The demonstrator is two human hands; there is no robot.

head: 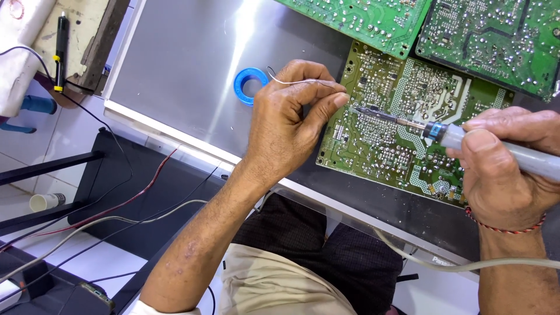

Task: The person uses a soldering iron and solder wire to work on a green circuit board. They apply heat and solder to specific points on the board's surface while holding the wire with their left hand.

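A green circuit board (408, 111) lies solder side up on a grey metal panel (181, 64). My left hand (289, 119) pinches a thin solder wire (291, 81) between thumb and fingers at the board's left edge. My right hand (507, 166) grips a grey-handled soldering iron (426, 128). The iron's tip touches the board just beside my left fingertips.
Two more green circuit boards (361, 17) (496, 35) lie at the top. A blue solder spool (249, 84) rests on the panel. A second black iron (60, 49) sits on a wooden block at top left. Cables run over the white floor below, near a small white cup (44, 201).
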